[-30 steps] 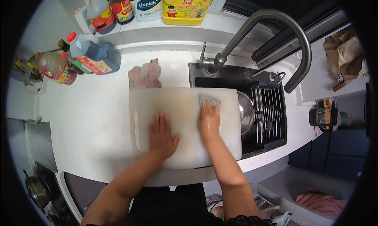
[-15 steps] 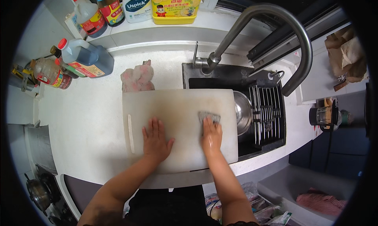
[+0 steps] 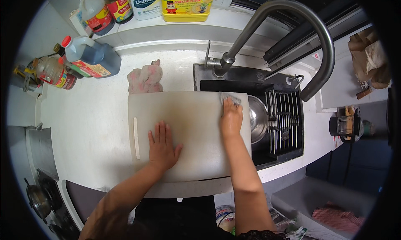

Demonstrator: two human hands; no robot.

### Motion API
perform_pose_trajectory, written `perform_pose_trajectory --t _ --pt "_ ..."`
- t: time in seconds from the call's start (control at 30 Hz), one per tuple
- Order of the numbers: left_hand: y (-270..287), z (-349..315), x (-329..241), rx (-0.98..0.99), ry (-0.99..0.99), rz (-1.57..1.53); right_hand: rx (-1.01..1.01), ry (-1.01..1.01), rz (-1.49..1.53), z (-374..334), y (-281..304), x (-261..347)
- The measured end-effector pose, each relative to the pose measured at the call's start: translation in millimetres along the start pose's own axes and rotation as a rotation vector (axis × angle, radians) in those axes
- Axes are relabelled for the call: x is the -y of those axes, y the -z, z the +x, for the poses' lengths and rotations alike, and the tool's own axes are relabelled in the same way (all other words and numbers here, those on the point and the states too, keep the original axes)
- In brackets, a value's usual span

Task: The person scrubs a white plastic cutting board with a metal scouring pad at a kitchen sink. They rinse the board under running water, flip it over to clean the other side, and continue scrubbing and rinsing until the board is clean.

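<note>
One hand, the left hand (image 3: 163, 150), lies flat and open on the pale cutting board (image 3: 196, 135), nearer its left edge, fingers spread and holding nothing; it has kept to that spot since half a second ago. The right hand (image 3: 232, 119) is curled over a grey scrubber (image 3: 230, 99), slightly blurred, on the board close by its far right corner. That is the change I notice: half a second back, hand and scrubber were nearer the middle of the right side. The board itself sits as before, left part on the white counter (image 3: 92, 127), right part over the black sink (image 3: 242, 73). Past its right edge, a steel bowl (image 3: 258, 119) shows in the sink, beside a wire rack (image 3: 285, 122). A crumpled pink-and-grey cloth (image 3: 145, 78) lies at the board's far edge, by the far left corner. Behind the sink rises a curved tap (image 3: 326, 43); a jug of dark liquid (image 3: 98, 59) stands toward the counter's far left corner, and a yellow tub (image 3: 186, 7) is on the sill (image 3: 167, 30) beyond.
</note>
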State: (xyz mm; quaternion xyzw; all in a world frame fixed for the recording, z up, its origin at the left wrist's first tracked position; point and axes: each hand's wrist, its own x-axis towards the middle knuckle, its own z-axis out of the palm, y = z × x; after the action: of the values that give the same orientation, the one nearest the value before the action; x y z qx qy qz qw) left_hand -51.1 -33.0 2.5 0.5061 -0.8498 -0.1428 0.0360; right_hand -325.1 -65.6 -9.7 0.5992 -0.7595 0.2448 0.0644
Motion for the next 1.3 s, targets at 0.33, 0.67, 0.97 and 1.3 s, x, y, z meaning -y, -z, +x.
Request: perform_pose_trajectory --t 0.33,0.67,0.97,1.3 --pt "0 -9 8 0.004 0.031 -0.038 -0.04 0.099 -0.123 -31 10 5" --pt "-3 -10 12 0.015 0.061 0.0 -0.023 0.125 -0.001 -82 9 51" --pt "2 -4 8 0.07 0.09 -0.055 -0.008 -0.167 0.243 -78 -12 73" --pt "3 -4 7 0.062 0.066 -0.057 -0.107 0.073 0.003 -4 -21 75"
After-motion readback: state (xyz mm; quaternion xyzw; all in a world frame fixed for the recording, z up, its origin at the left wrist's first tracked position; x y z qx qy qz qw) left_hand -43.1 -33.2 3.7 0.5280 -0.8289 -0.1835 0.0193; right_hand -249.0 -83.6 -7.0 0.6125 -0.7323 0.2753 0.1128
